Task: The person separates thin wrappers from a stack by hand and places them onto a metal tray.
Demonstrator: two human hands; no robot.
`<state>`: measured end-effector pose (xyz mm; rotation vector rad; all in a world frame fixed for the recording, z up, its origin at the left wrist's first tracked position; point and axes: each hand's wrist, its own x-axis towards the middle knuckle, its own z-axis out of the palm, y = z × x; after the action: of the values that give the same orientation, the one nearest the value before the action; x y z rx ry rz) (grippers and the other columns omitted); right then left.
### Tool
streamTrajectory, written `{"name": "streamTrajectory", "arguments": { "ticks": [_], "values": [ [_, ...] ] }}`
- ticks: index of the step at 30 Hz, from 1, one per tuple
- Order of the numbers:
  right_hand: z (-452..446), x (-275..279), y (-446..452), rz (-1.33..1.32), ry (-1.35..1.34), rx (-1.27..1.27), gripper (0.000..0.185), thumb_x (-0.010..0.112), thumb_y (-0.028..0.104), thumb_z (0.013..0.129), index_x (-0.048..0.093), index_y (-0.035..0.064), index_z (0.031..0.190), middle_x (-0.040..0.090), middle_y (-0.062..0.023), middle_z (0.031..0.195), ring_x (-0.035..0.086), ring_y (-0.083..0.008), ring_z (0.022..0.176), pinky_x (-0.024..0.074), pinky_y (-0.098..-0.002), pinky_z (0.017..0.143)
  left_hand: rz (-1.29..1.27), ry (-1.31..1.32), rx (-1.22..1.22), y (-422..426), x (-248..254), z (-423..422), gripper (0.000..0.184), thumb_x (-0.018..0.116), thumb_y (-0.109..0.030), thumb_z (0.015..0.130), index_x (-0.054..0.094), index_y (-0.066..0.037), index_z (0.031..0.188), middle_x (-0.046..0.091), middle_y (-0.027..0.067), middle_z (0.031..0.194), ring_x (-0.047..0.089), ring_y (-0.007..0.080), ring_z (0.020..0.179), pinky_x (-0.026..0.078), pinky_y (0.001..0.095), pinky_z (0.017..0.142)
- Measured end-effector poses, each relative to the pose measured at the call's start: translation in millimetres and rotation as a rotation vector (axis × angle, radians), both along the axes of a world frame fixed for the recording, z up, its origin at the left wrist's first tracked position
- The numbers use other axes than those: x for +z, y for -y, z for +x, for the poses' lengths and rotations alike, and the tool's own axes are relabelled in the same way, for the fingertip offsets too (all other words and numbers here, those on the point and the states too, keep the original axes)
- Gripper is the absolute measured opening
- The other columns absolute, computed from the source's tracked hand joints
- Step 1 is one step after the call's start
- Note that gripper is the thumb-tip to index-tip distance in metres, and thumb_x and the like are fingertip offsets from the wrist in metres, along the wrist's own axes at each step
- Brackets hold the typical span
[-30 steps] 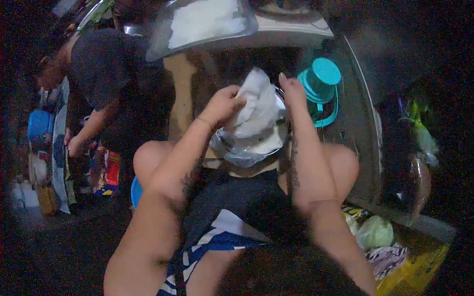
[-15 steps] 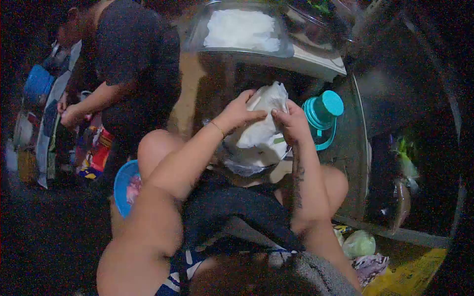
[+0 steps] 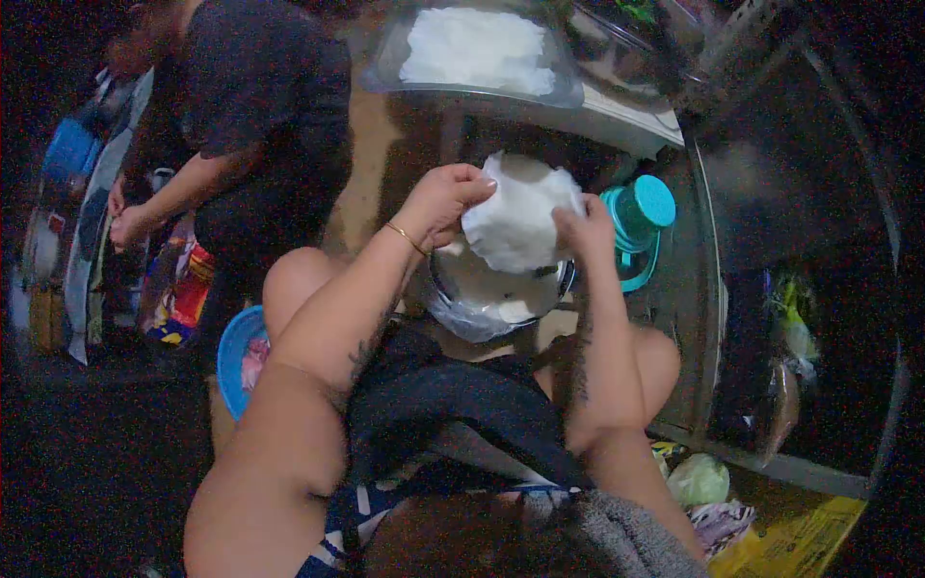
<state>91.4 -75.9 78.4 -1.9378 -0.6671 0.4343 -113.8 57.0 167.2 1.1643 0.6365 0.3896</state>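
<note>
The two hands are apart, one at each side of a thin white sheet [image 3: 515, 220] with uneven edges, which hangs between them above a bowl. The left hand [image 3: 443, 204] pinches the sheet's left edge between thumb and fingers, a gold-coloured bracelet [image 3: 409, 239] at its wrist. The right hand [image 3: 586, 231], slightly blurred, grips the opposite edge, its thumb over the face of the sheet.

Just below them sits the bowl [image 3: 568, 276], between the person's bent knees, with clear plastic [image 3: 474, 320] bunched at its near side and a small white piece [image 3: 515, 311] lying there. Right beside the right hand stands a teal pitcher [image 3: 631, 270], a teal cup [image 3: 644, 201] at its top.

Farther forward, beyond the sheet, a clear tray [image 3: 568, 89] rests on a pale ledge and holds a broad white layer [image 3: 479, 50]. By the left knee there's a blue basin [image 3: 229, 361] with something pink in it; from where I stand it's too dim to say what.

Off to the left, another person in a dark shirt [image 3: 255, 77] bends over, hands close together, near a red packet [image 3: 196, 279]. Down on the right, a pale green bundle [image 3: 700, 480] lies near a yellow bag [image 3: 805, 538].
</note>
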Motion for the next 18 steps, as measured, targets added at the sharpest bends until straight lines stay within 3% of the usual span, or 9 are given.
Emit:
{"name": "streamTrajectory", "arguments": {
  "ticks": [3, 6, 7, 10, 18],
  "values": [
    [-34, 16, 1, 0.055, 0.529, -0.03, 0.044, 0.076, 0.022, 0.07, 0.06, 0.0019, 0.105, 0.064, -0.0176, 0.1, 0.062, -0.0304, 0.093, 0.0481, -0.0379, 0.083, -0.21, 0.09, -0.007, 5, -6, 2, 0.01, 0.059, -0.012, 0.089, 0.06, -0.002, 0.091, 0.063, 0.0048, 0.08, 0.061, 0.0145, 0.065, 0.053, 0.0302, 0.056],
    [-56, 40, -8, 0.311, -0.163, 0.149, 0.036, 0.075, 0.02, 0.072, 0.061, 0.0043, 0.102, 0.064, -0.0135, 0.096, 0.062, -0.0246, 0.089, 0.0483, -0.0356, 0.08, -0.22, 0.091, -0.015, 11, -1, 1, 0.012, 0.058, -0.011, 0.09, 0.061, -0.001, 0.095, 0.063, 0.0053, 0.081, 0.061, 0.0139, 0.066, 0.052, 0.0295, 0.055],
    [-70, 68, -3, 0.318, -0.355, 0.205, 0.03, 0.074, 0.018, 0.074, 0.062, 0.0061, 0.099, 0.064, -0.0088, 0.092, 0.061, -0.0182, 0.085, 0.0485, -0.032, 0.078, -0.164, 0.024, -0.009, 13, 4, 0, 0.013, 0.057, -0.011, 0.09, 0.061, 0.0, 0.096, 0.063, 0.0054, 0.081, 0.061, 0.0135, 0.065, 0.052, 0.0287, 0.055],
    [-80, 64, -7, 0.331, -0.127, 0.294, 0.029, 0.074, 0.016, 0.073, 0.062, 0.0056, 0.097, 0.065, -0.0074, 0.089, 0.061, -0.0167, 0.083, 0.0491, -0.0308, 0.076, -0.014, -0.105, -0.048, 17, 15, -2, 0.015, 0.056, -0.008, 0.089, 0.062, 0.0, 0.1, 0.063, 0.0056, 0.081, 0.06, 0.0122, 0.064, 0.051, 0.026, 0.053],
    [-67, 61, -4, 0.33, -0.148, 0.303, 0.031, 0.078, 0.015, 0.068, 0.06, 0.0053, 0.091, 0.064, -0.0078, 0.088, 0.062, -0.0186, 0.081, 0.0494, -0.0313, 0.075, 0.171, -0.079, -0.186, 10, 5, 1, 0.024, 0.057, -0.001, 0.083, 0.062, 0.002, 0.107, 0.064, 0.0069, 0.085, 0.06, 0.0098, 0.066, 0.046, 0.0193, 0.05]
  ]
}}
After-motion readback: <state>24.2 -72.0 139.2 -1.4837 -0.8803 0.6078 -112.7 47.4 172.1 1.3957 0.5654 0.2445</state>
